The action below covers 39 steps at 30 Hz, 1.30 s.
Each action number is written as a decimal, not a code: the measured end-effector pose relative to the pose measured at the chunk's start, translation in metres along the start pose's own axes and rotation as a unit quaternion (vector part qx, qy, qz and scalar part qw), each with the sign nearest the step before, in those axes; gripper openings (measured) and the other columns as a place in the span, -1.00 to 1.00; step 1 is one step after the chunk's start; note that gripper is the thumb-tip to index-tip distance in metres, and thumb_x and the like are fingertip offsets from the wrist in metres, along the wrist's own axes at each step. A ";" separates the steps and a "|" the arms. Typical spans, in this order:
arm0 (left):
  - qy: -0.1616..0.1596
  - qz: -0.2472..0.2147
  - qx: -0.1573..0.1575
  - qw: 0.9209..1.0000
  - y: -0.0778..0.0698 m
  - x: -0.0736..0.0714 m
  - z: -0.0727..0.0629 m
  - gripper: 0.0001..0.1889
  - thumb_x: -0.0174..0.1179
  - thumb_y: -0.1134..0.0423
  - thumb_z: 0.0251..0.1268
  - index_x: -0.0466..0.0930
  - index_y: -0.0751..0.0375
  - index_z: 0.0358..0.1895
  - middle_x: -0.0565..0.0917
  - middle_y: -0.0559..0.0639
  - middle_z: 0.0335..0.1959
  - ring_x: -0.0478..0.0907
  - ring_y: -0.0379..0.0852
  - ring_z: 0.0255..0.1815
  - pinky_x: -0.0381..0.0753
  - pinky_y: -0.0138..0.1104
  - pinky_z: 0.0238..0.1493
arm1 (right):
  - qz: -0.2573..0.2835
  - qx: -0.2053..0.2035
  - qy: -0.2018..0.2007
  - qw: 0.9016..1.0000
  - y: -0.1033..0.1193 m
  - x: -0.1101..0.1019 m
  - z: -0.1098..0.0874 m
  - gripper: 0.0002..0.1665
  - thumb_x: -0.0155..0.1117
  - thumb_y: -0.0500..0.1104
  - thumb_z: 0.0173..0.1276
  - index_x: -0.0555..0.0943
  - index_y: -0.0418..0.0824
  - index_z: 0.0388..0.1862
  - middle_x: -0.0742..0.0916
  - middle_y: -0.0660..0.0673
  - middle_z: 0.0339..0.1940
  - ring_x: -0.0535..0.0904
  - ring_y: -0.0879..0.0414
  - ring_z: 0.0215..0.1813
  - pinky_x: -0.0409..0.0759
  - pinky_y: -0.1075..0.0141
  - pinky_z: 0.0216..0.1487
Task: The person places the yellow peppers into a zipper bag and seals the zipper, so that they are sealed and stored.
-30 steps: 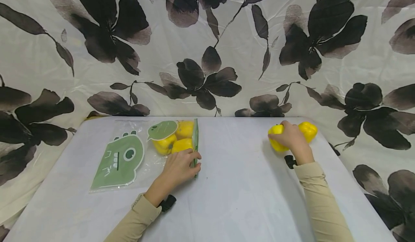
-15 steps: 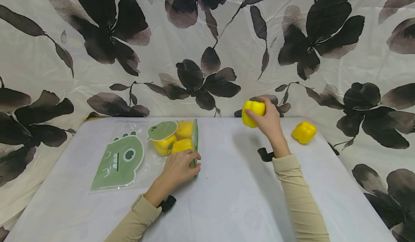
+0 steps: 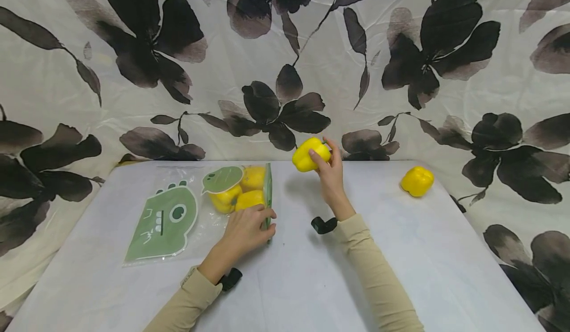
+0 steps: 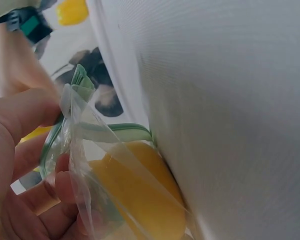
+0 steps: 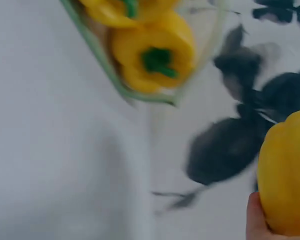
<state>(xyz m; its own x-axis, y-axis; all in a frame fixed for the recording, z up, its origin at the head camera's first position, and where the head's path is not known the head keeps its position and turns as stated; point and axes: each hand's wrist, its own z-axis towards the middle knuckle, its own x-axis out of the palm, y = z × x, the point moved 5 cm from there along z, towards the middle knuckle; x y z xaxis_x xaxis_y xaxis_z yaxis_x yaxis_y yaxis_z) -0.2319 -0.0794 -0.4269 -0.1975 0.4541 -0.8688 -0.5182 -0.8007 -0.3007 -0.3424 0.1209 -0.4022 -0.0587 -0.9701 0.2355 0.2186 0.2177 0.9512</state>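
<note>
A clear zip bag [image 3: 161,223] with a green cartoon dinosaur print lies at the left of the table, its green-edged mouth facing right. Several yellow bell peppers [image 3: 251,199] sit inside it near the mouth. My left hand [image 3: 249,230] pinches the near side of that rim between thumb and fingers; the left wrist view shows the mouth [image 4: 125,131] held apart. Above the table, right of the bag, my right hand [image 3: 331,173] grips another yellow bell pepper [image 3: 307,155], tilted, stem toward the palm. In the right wrist view the bagged peppers [image 5: 157,55] show green stems.
One more yellow bell pepper [image 3: 417,181] rests at the table's far right. The white table [image 3: 294,282] ends at the back against a floral cloth [image 3: 178,99]. A black wrist camera [image 3: 323,225] sticks out from my right wrist.
My right hand has lifted a yellow bell pepper off the table's right side and carried it left toward the bag, turning it on the way. The left hand has stayed at the rim.
</note>
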 end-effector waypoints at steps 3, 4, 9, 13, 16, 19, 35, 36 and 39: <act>0.002 0.003 -0.001 1.000 0.000 0.001 0.001 -0.87 0.41 0.21 0.03 0.74 0.06 -0.31 0.45 -0.18 -0.59 0.24 -0.27 -0.69 0.21 -0.40 -0.68 | 0.049 0.043 0.004 0.998 -0.022 0.007 -0.002 -0.25 0.24 -0.15 0.43 0.17 -0.04 0.51 0.40 -0.25 0.31 0.46 -0.07 0.25 0.47 0.14 0.27; 0.005 0.003 -0.003 1.000 0.000 0.001 0.001 -0.87 0.41 0.21 0.04 0.74 0.06 -0.31 0.45 -0.18 -0.59 0.24 -0.27 -0.69 0.21 -0.40 -0.68 | 0.064 0.058 0.002 0.996 -0.029 0.009 -0.003 -0.27 0.23 -0.16 0.44 0.18 -0.03 0.50 0.40 -0.25 0.32 0.46 -0.08 0.24 0.47 0.14 0.26; 0.007 0.004 -0.001 1.000 -0.001 0.001 0.000 -0.87 0.41 0.22 0.04 0.74 0.06 -0.31 0.46 -0.18 -0.59 0.24 -0.28 -0.69 0.21 -0.40 -0.68 | 0.111 0.121 -0.021 0.986 -0.057 0.017 -0.007 -0.36 0.23 -0.21 0.42 0.24 -0.04 0.41 0.42 -0.24 0.31 0.48 -0.02 0.10 0.45 0.21 0.12; 0.000 0.007 0.006 1.000 -0.004 0.002 -0.001 -0.87 0.41 0.22 0.02 0.74 0.04 -0.31 0.45 -0.19 -0.59 0.24 -0.29 -0.69 0.20 -0.41 -0.68 | 0.106 0.150 -0.013 0.983 -0.071 0.021 -0.012 -0.34 0.25 -0.23 0.40 0.24 -0.09 0.41 0.43 -0.23 0.31 0.48 0.05 0.01 0.41 0.25 0.04; -0.001 0.003 0.012 1.000 -0.006 0.002 -0.002 -0.87 0.40 0.23 0.02 0.73 0.05 -0.31 0.47 -0.18 -0.58 0.25 -0.29 -0.68 0.21 -0.41 -0.68 | 0.102 0.164 0.000 0.981 -0.078 0.022 -0.014 -0.33 0.25 -0.23 0.40 0.21 -0.10 0.40 0.45 -0.23 0.30 0.51 0.07 0.00 0.40 0.26 0.08; 0.006 -0.007 0.013 1.000 -0.008 0.003 -0.003 -0.86 0.38 0.26 0.00 0.74 0.07 -0.31 0.50 -0.17 -0.56 0.26 -0.28 -0.67 0.23 -0.41 -0.67 | 0.092 0.171 0.022 0.981 -0.081 0.022 -0.016 -0.34 0.24 -0.25 0.39 0.20 -0.10 0.38 0.46 -0.25 0.30 0.51 0.05 0.03 0.38 0.25 0.16; 0.043 -0.017 0.005 0.999 -0.015 0.007 -0.010 -0.80 0.34 0.31 -0.07 0.74 0.08 -0.28 0.38 -0.22 -0.61 0.25 -0.27 -0.66 0.23 -0.41 -0.64 | -0.082 0.146 0.097 0.981 -0.085 0.027 -0.030 -0.43 0.31 -0.10 0.39 0.24 -0.08 0.24 0.64 -0.31 0.12 0.55 0.06 0.00 0.38 0.24 0.08; 0.042 -0.016 0.005 0.999 -0.016 0.006 -0.011 -0.80 0.34 0.31 -0.07 0.74 0.08 -0.29 0.39 -0.22 -0.60 0.25 -0.27 -0.66 0.24 -0.41 -0.64 | -0.098 0.138 0.095 0.981 -0.083 0.028 -0.031 -0.42 0.31 -0.07 0.38 0.24 -0.11 0.24 0.65 -0.32 0.09 0.55 0.06 -0.03 0.40 0.26 0.03; 0.034 -0.012 0.002 0.999 -0.019 0.005 -0.012 -0.81 0.35 0.29 -0.08 0.74 0.06 -0.30 0.44 -0.21 -0.59 0.24 -0.27 -0.67 0.22 -0.41 -0.66 | -0.141 0.127 0.090 0.978 -0.079 0.029 -0.035 -0.37 0.31 0.03 0.37 0.25 -0.14 0.24 0.63 -0.31 0.05 0.53 0.08 -0.08 0.42 0.30 -0.06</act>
<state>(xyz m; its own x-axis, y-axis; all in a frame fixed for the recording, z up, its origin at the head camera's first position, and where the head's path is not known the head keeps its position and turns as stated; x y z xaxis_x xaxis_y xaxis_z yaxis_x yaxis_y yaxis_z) -0.2126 -0.0665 -0.4297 -0.1288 0.4458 -0.8858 -0.5260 -0.7880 -0.3200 -0.3277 0.0714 -0.4776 0.0953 -0.9936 -0.0611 -0.0324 -0.0644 0.9974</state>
